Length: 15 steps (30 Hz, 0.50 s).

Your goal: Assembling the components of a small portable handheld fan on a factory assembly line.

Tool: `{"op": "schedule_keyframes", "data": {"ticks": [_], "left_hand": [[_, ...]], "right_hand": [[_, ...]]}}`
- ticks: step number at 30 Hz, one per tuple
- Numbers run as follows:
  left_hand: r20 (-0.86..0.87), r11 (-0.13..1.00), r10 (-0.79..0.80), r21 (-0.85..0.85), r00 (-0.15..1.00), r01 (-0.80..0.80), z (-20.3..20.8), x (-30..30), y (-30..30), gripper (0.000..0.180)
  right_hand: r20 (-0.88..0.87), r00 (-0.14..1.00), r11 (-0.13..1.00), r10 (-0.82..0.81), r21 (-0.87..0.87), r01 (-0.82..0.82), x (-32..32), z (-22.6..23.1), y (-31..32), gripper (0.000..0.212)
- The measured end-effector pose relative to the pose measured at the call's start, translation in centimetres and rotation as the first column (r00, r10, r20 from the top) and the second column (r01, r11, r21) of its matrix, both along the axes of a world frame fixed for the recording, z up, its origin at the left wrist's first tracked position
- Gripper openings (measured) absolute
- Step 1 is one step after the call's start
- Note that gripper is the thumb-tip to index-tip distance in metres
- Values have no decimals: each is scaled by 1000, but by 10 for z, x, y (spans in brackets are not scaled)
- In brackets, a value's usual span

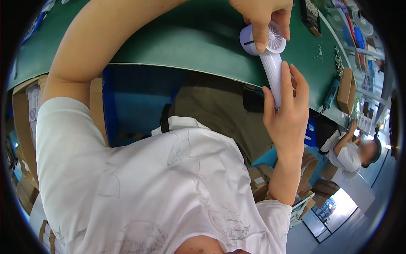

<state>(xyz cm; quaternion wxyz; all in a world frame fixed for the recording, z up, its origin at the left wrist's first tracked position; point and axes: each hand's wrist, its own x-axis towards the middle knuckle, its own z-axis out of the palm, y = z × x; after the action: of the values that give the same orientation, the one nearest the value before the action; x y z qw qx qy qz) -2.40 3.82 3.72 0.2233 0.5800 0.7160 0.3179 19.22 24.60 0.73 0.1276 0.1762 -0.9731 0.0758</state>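
A white and pale-lilac handheld fan (271,72) is held over the near edge of the green table, its round head up and its handle slanting down toward me. My left hand (264,17) reaches across from the left and pinches the fan's head, thumb over the grille and fingers on the far rim. Around the lower handle my right hand (292,101) is closed, the thumb on one side and the fingers on the other. The palm side of the right hand is partly hidden.
On the green table (190,42), a black tray (311,17) of small parts lies far right. Nearer are scattered screws (339,63), a teal electric screwdriver (332,93) and a small cardboard box (347,91). A co-worker (351,154) works at right. An open carton (27,127) stands left.
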Motion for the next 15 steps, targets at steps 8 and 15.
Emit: {"op": "schedule_keyframes", "data": {"ticks": [8,15], "left_hand": [[48,997,-10,82,999,6,-11,-4,3,67],[31,994,107,17,994,-108,-22,10,2,63]], "right_hand": [[-247,966,940,70,342,19,-7,-16,-6,49],[-334,934,902,124,431,35,-13,-26,-10,46]]}}
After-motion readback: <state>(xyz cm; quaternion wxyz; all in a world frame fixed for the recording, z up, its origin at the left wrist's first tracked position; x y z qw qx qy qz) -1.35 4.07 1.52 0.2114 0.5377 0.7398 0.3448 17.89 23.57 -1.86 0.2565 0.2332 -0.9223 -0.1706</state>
